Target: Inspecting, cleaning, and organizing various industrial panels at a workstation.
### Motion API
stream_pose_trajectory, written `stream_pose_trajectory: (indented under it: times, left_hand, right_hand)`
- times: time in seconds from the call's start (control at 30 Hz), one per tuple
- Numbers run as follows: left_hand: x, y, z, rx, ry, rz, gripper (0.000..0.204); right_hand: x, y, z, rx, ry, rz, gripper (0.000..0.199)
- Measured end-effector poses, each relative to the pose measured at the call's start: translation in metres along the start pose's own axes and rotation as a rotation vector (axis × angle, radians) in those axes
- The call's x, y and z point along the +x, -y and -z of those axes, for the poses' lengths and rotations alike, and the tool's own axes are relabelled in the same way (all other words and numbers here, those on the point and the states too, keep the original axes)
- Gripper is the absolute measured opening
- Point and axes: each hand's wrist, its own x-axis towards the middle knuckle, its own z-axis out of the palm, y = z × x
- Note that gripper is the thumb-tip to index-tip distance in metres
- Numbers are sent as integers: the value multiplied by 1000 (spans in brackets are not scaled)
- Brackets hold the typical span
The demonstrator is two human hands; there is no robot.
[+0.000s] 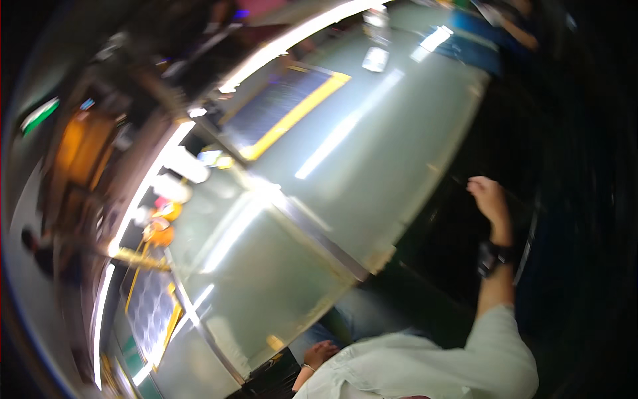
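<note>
My right hand [490, 197] is raised off to the right of a long grey-green worktable [372, 153], over the dark space beside it. Its fingers look loosely curled, with nothing visible in them, and a black watch [489, 258] is on that wrist. At the lower middle, my left hand [320, 354] is low by the table's near edge, a thin band around its wrist. Blur and shadow hide how its fingers are set. No held thing shows there.
Metal strips [319, 234] cross the tabletop. Two dark mats with yellow borders, one farther off [292, 100] and one at the lower left [151, 319], lie along it. White rolls [186, 164] and orange items [159, 229] line the left edge. Another person's arm [518, 32] shows at the far end.
</note>
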Motion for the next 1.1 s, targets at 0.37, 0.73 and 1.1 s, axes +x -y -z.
stream_pose_trajectory:
  times: [0.37,0.73,1.1]
  left_hand:
    - [2,26,-31,336,-378,-293,28]
    - [21,47,16,461,24,-422,42]
    - [1,2,10,888,29,-365,43]
  right_hand:
    - [122,378,-57,600,703,607,29]
    - [153,416,-165,848,747,421,25]
    - [-24,-66,-38,-172,-152,-262,27]
